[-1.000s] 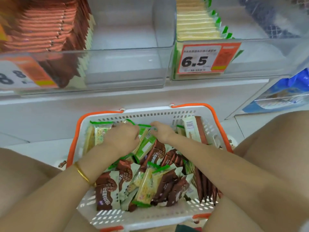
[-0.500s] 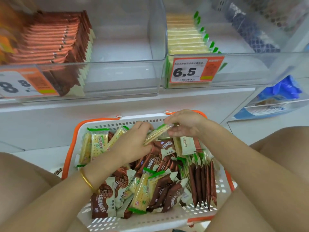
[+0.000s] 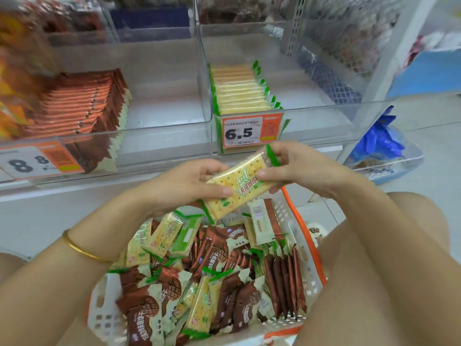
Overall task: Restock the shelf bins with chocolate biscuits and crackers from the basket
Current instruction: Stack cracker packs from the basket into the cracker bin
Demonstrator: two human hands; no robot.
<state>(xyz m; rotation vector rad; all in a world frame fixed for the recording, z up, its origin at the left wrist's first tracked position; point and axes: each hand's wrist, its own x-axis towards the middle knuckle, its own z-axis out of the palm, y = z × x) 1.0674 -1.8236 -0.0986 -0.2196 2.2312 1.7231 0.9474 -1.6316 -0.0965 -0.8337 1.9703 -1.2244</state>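
Observation:
Both hands hold one green-edged cracker packet (image 3: 238, 184) above the basket. My left hand (image 3: 192, 183) grips its lower left end, and my right hand (image 3: 296, 166) pinches its upper right end. Below, the white basket (image 3: 287, 216) with orange handles holds several brown chocolate biscuit packets (image 3: 219, 250) and cracker packets (image 3: 166, 233). On the shelf, a clear bin (image 3: 159, 136) holds a row of chocolate biscuit packets (image 3: 82, 108) at its left side. The bin (image 3: 324, 121) to its right holds a row of cracker packets (image 3: 239, 91) behind a 6.5 price tag (image 3: 252, 132).
A lower clear bin with blue packets (image 3: 381, 143) sits at the right. My bare knees flank the basket on both sides. A gold bangle (image 3: 79, 250) circles my left wrist. More bins with dark packets stand on the shelf above.
Both hands rose out of the basket with the cracker packet, lifting it toward the shelf bins. The camera tilted up, showing more of the shelf.

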